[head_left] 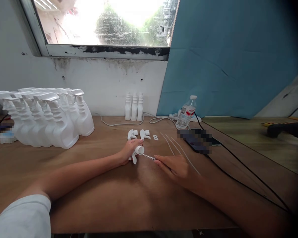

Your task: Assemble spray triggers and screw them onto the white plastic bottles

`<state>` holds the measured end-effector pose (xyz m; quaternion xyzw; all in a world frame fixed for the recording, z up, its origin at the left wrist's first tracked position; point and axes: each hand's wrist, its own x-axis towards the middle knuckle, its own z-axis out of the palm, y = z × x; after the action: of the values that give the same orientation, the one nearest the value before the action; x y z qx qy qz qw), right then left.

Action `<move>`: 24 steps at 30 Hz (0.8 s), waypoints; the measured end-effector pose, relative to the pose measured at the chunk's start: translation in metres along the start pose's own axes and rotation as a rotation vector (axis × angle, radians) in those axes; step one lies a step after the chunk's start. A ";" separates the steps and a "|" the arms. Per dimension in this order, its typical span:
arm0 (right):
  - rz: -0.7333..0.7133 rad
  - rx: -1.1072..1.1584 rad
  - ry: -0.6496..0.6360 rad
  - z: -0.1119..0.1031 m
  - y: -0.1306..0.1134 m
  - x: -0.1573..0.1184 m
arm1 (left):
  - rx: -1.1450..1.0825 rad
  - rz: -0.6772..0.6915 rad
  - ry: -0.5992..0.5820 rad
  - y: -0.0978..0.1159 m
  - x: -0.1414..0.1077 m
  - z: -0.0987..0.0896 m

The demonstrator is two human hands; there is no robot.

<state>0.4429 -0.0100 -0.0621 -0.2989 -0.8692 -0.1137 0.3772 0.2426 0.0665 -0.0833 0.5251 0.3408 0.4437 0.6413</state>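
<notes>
My left hand point(127, 152) is closed around a white spray trigger head point(139, 150), its round collar turned to the right and its lever pointing down. In my right hand point(175, 165) is a thin metal screwdriver-like tool point(148, 156); most of its handle is hidden by the fingers. The tool's tip meets the collar's lower right edge, though I cannot tell how far inside it reaches. Just beyond my left hand lie two more white trigger heads, one left point(132, 134) and one right point(145, 134). Small white rings point(155, 138) and thin clear tubes point(182, 150) lie to their right.
Many white spray bottles point(62, 125) with heads stand in rows at left. Three headless bottles point(134, 107) stand by the wall. A clear water bottle point(187, 112), blurred-out phones point(197, 140) and black cables point(248, 167) occupy the right. A white cord point(116, 125) runs along the back.
</notes>
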 end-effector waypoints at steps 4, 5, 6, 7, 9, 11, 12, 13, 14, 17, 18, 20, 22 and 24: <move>-0.061 -0.022 -0.013 0.000 0.001 0.001 | 0.021 0.001 -0.010 -0.002 0.001 -0.001; -0.084 -0.042 -0.008 -0.001 0.001 0.002 | 0.023 0.004 -0.013 -0.002 0.000 -0.001; -0.107 -0.063 -0.004 -0.001 0.001 0.002 | 0.024 0.006 -0.015 -0.001 0.000 0.000; -0.124 -0.081 -0.008 -0.002 0.001 0.002 | 0.023 0.008 -0.017 0.000 -0.001 0.000; -0.108 -0.078 -0.026 -0.003 0.001 0.002 | 0.021 0.007 -0.020 0.002 -0.003 0.002; -0.020 -0.024 -0.043 -0.004 0.001 0.002 | 0.017 -0.003 -0.029 0.004 -0.004 0.003; 0.029 0.009 -0.049 -0.005 0.001 0.001 | 0.014 -0.008 -0.034 0.005 -0.004 0.003; 0.064 0.042 -0.049 -0.005 0.001 0.001 | 0.010 -0.012 -0.038 0.005 -0.004 0.002; 0.092 0.071 -0.047 -0.006 0.001 0.001 | 0.005 -0.015 -0.044 0.005 -0.004 0.002; 0.179 0.165 -0.069 -0.008 0.000 0.004 | -0.009 -0.031 -0.075 0.005 -0.004 0.001; 0.220 0.198 -0.077 -0.008 -0.001 0.005 | -0.014 -0.038 -0.086 0.005 -0.004 0.000; 0.301 0.250 -0.087 -0.008 -0.001 0.007 | -0.023 -0.046 -0.104 0.006 -0.004 0.000; 0.352 0.279 -0.075 -0.007 0.000 0.008 | -0.029 -0.047 -0.112 0.007 -0.005 0.001; 0.368 0.296 -0.055 -0.005 0.001 0.008 | -0.033 -0.044 -0.119 0.007 -0.005 0.001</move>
<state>0.4424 -0.0081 -0.0530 -0.3966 -0.8173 0.0939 0.4073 0.2396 0.0616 -0.0761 0.5323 0.3062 0.4028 0.6787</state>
